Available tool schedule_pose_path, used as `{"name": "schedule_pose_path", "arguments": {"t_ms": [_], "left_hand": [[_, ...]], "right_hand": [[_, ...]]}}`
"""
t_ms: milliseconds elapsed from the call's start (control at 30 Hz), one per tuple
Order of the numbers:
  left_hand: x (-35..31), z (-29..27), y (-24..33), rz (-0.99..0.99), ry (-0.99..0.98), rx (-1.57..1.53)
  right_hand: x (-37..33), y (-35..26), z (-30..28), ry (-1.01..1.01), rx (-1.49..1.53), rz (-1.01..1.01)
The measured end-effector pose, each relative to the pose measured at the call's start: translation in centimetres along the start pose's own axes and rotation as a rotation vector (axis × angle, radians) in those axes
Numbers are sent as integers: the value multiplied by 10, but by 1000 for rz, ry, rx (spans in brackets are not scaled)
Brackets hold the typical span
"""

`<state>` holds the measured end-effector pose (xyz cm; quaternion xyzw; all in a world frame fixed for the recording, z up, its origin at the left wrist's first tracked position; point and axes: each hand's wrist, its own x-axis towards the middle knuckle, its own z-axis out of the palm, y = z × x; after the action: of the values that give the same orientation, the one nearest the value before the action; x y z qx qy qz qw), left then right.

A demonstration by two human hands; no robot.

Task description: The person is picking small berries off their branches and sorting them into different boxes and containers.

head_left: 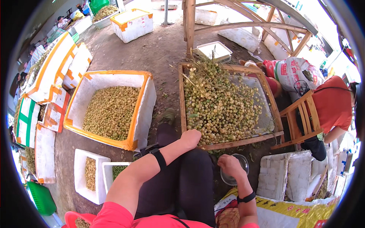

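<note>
A wooden-framed mesh tray [280, 114] lies in front of me, heaped with small round yellow-green fruits [216, 106], some still on thin stems. My left hand [191, 140] is closed at the tray's near left corner, against the heap's edge; whatever its fingers hold is hidden. Below the tray's near rail, my right hand [231, 165] has its fingers curled together over a round see-through bowl [245, 162]. I cannot make out anything between those fingers.
A white foam box [150, 102] with orange-taped rim, left, holds many loose fruits. Smaller white boxes [99, 190] stand beside my left leg. More boxes [49, 72] are stacked far left. A person in red [334, 102] sits by a wooden chair [300, 121] at right.
</note>
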<state>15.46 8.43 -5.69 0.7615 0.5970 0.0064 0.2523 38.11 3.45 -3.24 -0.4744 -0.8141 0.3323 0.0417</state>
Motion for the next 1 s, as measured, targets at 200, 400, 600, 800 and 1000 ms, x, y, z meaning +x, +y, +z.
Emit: {"name": "schedule_pose_path", "arguments": {"t_ms": [200, 400, 600, 800, 1000], "left_hand": [[-1, -5, -6, 21, -75, -47], [1, -2, -14, 91, 39, -195], [-10, -41, -25, -186, -156, -1366], [-27, -57, -36, -28, -194, -1710], [-31, -48, -46, 55, -199, -1812]], "right_hand": [[80, -29, -3, 384, -80, -338], [111, 13, -13, 340, -406, -137], [95, 15, -20, 606, -209, -172], [104, -38, -9, 478, 424, -231], [116, -51, -11, 362, 767, -229]]}}
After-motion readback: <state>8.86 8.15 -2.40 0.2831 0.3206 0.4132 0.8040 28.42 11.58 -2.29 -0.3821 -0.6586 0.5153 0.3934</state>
